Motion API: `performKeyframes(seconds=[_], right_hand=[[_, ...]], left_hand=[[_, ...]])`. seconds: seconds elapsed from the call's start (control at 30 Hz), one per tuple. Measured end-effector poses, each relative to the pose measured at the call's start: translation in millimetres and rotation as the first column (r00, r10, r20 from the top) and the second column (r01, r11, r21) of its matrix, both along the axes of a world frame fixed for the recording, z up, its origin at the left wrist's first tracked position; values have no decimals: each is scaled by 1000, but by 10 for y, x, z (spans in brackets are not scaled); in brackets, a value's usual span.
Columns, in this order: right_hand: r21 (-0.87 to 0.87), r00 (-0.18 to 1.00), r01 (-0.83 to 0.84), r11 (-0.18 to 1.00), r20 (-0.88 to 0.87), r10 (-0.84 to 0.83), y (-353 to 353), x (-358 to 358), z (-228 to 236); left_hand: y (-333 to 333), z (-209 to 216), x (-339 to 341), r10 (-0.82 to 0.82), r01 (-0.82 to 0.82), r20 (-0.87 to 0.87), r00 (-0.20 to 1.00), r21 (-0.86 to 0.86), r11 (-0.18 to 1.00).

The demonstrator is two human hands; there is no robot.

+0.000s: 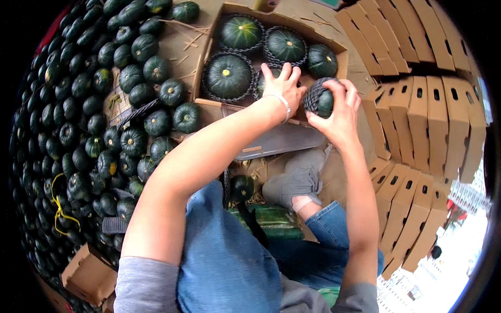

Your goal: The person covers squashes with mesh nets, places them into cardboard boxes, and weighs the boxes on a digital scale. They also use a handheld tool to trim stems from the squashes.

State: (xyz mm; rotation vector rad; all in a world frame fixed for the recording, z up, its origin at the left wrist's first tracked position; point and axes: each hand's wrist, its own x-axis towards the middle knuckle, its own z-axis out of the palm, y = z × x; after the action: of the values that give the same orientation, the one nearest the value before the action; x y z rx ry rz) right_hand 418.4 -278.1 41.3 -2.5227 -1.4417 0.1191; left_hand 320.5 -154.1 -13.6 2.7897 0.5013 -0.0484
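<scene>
A cardboard box (342,62) in front of me holds several dark green kabocha squashes, most in black foam nets. My left hand (282,86) reaches into its near side, fingers spread over a netted squash (259,86) that it mostly hides. At the box's near right corner, my right hand (340,112) grips another squash (324,103), partly covered by a black net. Beside the left hand sits a large netted squash (228,76). Two more netted squashes, one (241,32) at the far left and one (285,44) in the middle, lie behind. A squash (322,61) fills the right side.
A large heap of squashes (141,94) covers the left side. Stacked flattened-looking cartons (417,120) stand at the right. A grey plastic lid-like piece (282,141) lies under the box's near edge, by my shoe (295,180). An open carton (88,274) sits at lower left.
</scene>
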Motion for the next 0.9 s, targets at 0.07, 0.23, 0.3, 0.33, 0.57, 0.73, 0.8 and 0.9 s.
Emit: performKeyframes(seconds=[0.07,0.23,0.3,0.33,0.57,0.73,0.8,0.9], right_hand=[[-349,988,64,935,155,-10,168,8,-164],[-269,996,-81,960,-50,70,190,11,-474],[-212,967,-252,944,-94,237,5,237,-521],[-296,969,-241,924,-15,248,-66,245,-474],[250,889,-46,967,-432,154,-85,-763,-91],[495,824,-167,852,-404,397,215,-1361,-58],[443,817,-133,886,-458,351,330,-1399,-38],[373,628,-48,927,-710,318,485,-1460,-44]], left_hand=[[65,-44,-1,73,-74,-64,995,-14,997],[36,-61,-104,132,-128,124,984,-39,991],[21,-34,-209,212,-150,322,923,-205,967],[91,37,-352,226,-118,464,857,-250,961],[1368,-561,-3178,704,-642,-193,683,299,706],[761,-141,-2741,649,-498,204,733,-488,717],[345,175,-2367,598,-357,187,779,-651,670],[112,430,-2108,663,-202,159,732,-878,434]])
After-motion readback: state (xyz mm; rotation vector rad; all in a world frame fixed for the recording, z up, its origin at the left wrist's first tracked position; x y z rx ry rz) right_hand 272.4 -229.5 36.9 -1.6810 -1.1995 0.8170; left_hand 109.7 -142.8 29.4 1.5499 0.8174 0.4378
